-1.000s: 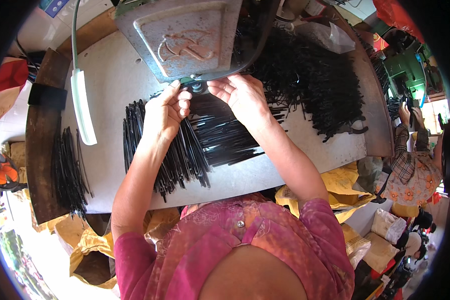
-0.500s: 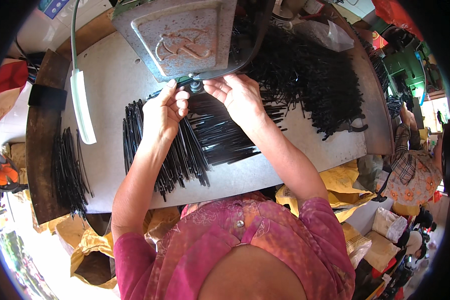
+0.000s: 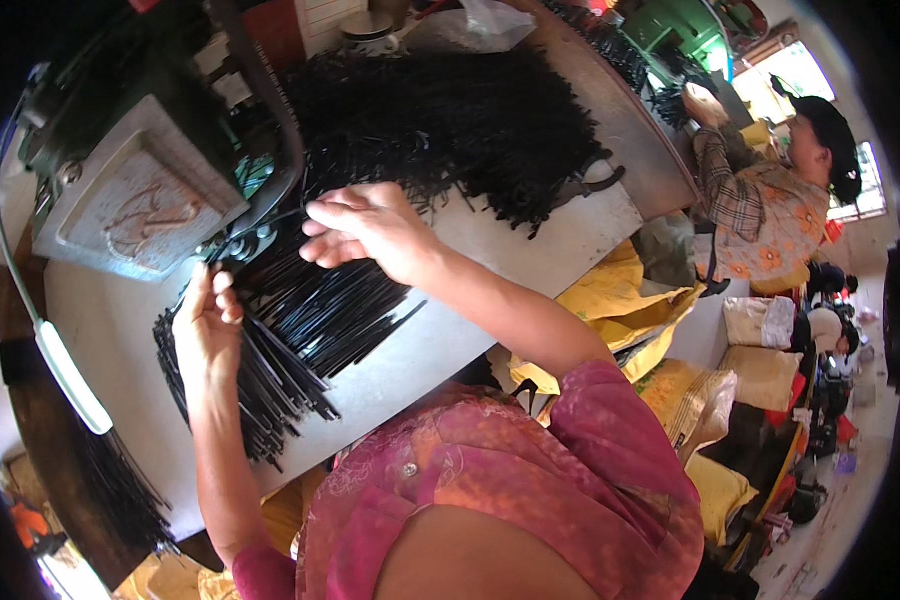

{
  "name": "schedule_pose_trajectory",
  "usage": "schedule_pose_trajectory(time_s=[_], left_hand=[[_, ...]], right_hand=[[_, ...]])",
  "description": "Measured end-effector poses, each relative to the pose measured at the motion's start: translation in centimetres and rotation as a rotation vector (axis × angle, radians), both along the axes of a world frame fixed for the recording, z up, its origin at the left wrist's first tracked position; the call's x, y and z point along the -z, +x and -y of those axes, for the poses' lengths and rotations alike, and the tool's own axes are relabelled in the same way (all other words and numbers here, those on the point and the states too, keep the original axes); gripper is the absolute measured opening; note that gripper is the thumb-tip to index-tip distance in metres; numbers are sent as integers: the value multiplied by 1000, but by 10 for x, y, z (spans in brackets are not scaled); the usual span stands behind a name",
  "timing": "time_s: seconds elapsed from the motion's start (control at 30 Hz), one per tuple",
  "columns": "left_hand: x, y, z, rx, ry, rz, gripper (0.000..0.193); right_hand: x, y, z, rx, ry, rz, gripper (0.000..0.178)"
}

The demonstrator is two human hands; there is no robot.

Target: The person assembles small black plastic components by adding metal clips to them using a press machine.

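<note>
My left hand is closed in a pinch, its fingertips at the lower edge of the grey press machine, on the end of a thin black strip. To the right, my right hand is closed too, thumb against fingers. A dark line, seemingly the same strip, runs from its fingertips toward the machine's small metal tool. Under and between my hands lie a fanned bundle of black strips and a flatter layer of black strips.
A large heap of black strips covers the table's far side. More strips hang at the left edge beside a white lamp. Yellow sacks stand at the right front. A co-worker sits at a green machine.
The view has swung right, so the machine and table now sit farther left. My right hand has drawn away from the tool, to the right; my left stays by the machine.
</note>
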State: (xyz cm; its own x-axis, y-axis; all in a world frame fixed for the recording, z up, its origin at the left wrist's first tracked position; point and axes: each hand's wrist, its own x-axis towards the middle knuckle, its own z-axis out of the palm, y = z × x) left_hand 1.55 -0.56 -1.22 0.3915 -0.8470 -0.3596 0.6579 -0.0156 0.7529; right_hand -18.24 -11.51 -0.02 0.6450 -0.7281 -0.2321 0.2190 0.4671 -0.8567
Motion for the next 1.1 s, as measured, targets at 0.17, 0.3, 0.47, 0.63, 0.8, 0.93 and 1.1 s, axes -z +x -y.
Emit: schedule_pose_trajectory(time_s=[0.17, 0.3, 0.47, 0.63, 0.8, 0.93, 1.1], left_hand=[[-13, 5, -3, 186, 25, 20, 17], [-17, -5, -3, 167, 12, 60, 18], [-18, -6, -8, 270, -18, 97, 15], [-16, -13, -5, 185, 42, 212, 7], [-22, -18, -13, 157, 101, 263, 8], [-20, -21, -12, 148, 74, 376, 9], [-17, -20, -12, 139, 56, 376, 8]], right_hand=[[-24, -80, 33, -63, -610, -597, 20], [-20, -112, 50, 36, -1280, -1048, 17], [-6, -98, 46, 41, -1612, -1123, 12], [-32, -69, 15, 84, -1962, -870, 15], [-36, -9, -8, -35, -1963, -640, 12], [-1, 26, 0, -77, -1422, -394, 13], [0, 48, 4, -313, -545, -322, 19]])
